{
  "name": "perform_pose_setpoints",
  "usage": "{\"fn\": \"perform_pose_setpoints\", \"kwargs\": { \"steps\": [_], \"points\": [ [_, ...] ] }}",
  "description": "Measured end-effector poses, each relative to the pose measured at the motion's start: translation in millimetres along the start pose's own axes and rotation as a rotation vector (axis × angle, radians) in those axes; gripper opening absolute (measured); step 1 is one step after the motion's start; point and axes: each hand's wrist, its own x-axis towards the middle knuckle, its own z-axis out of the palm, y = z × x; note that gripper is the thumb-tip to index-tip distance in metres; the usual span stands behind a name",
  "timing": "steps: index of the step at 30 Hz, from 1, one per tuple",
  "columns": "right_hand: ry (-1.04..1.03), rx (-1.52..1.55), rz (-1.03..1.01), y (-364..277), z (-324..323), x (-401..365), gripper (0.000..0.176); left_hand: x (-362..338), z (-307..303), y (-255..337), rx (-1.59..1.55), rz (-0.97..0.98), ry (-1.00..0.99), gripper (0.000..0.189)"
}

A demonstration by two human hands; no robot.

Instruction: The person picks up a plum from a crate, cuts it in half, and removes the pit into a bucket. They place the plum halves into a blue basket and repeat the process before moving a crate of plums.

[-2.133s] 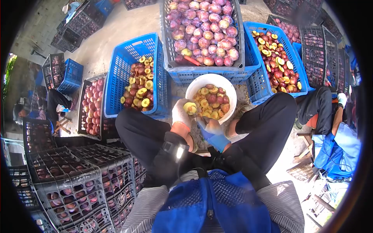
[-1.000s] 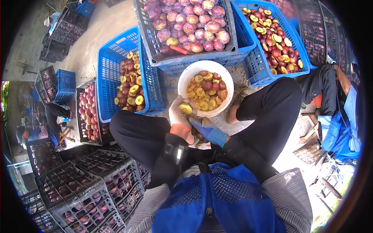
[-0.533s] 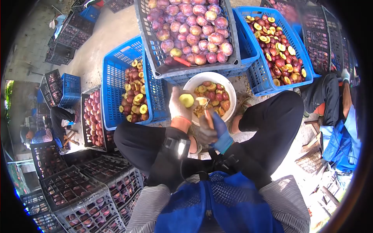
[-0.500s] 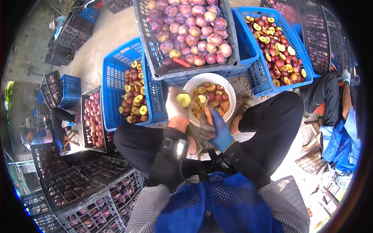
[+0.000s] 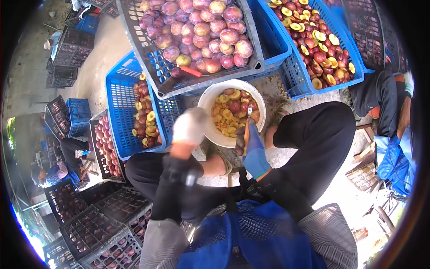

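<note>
Our right grip holds the brown-handled metal tool, long axis pointing forward over the round white bucket; our left grip blurs by its left rim, state unclear.

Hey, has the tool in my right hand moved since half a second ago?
Yes. Judged against the white bucket, the tool's metal head has shifted rightward, from near the middle to the bucket's right side.

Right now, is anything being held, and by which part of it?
The right hand holds a small tool by its handle, metal tip over the white bucket. The left hand is too blurred to tell.
</note>
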Motion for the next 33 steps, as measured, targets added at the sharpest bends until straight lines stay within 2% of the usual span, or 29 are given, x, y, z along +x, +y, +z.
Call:
{"fn": "perform_pose_setpoints", "kwargs": {
  "steps": [2, 4, 5, 7, 10, 14, 16, 17, 18, 20, 21, 22, 23, 25, 26, 27, 32, 33],
  "points": [
    [0.023, 0.011, -0.018, -8, 6, -3, 0.054, 38, 58, 22, 0.067, -0.146, -0.309, 0.022],
    [0.064, 0.032, -0.03, -12, 9, -8, 0.054, 67, 134, -4, 0.101, -0.058, -0.308, 0.032],
    [0.045, 0.004, -0.013, -13, 7, -7, 0.055, 74, 155, -12, 0.091, -0.084, -0.333, 0.036],
    [0.01, -0.053, 0.017, -16, 1, -6, 0.057, 85, 174, -8, 0.071, -0.132, -0.384, 0.046],
    [0.016, -0.086, 0.049, -22, 5, -6, 0.058, 78, 171, 12, -0.035, -0.373, -0.433, 0.049],
    [0.019, -0.112, 0.04, -11, 3, -1, 0.058, 78, 166, 12, -0.125, -0.348, -0.513, 0.046],
    [0.054, -0.112, 0.01, -14, 7, -6, 0.056, 77, 161, 11, -0.174, -0.338, -0.484, 0.046],
    [0.069, -0.095, -0.02, -9, 4, 0, 0.053, 75, 182, -6, -0.283, -0.275, -0.375, 0.048],
    [0.087, -0.075, -0.049, -5, 2, 2, 0.052, 72, 172, -7, -0.426, -0.292, -0.306, 0.045],
    [0.082, -0.224, -0.084, -3, 3, -2, 0.053, 59, 140, 3, -0.716, -0.319, -0.167, 0.038],
    [0.072, -0.322, -0.108, 0, 4, -4, 0.053, 49, 96, 28, -1.039, -0.479, -0.162, 0.032],
    [0.058, -0.422, -0.133, 4, 5, -5, 0.053, 41, 86, 17, -1.252, -0.554, -0.231, 0.034],
    [-0.044, -0.58, -0.205, 9, -2, -3, 0.052, 30, 74, 22, -1.47, -0.569, -0.13, 0.035],
    [-0.111, -0.875, -0.677, 35, -7, 11, 0.05, 8, 40, 42, -1.86, -0.615, 0.014, 0.036],
    [-0.14, -1.011, -0.921, 46, -10, 17, 0.05, -1, 38, 41, -1.91, -0.612, 0.047, 0.037],
    [-0.126, -1.119, -0.706, 45, -7, 12, 0.049, -10, 35, 42, -1.962, -0.61, 0.079, 0.038],
    [-0.087, -1.322, -0.804, 46, 2, -6, 0.052, -44, 46, 24, -2.099, -0.57, 0.175, 0.04],
    [-0.095, -1.349, -0.819, 45, 3, -9, 0.053, -49, 38, 28, -2.125, -0.61, 0.2, 0.042]
  ]
}}
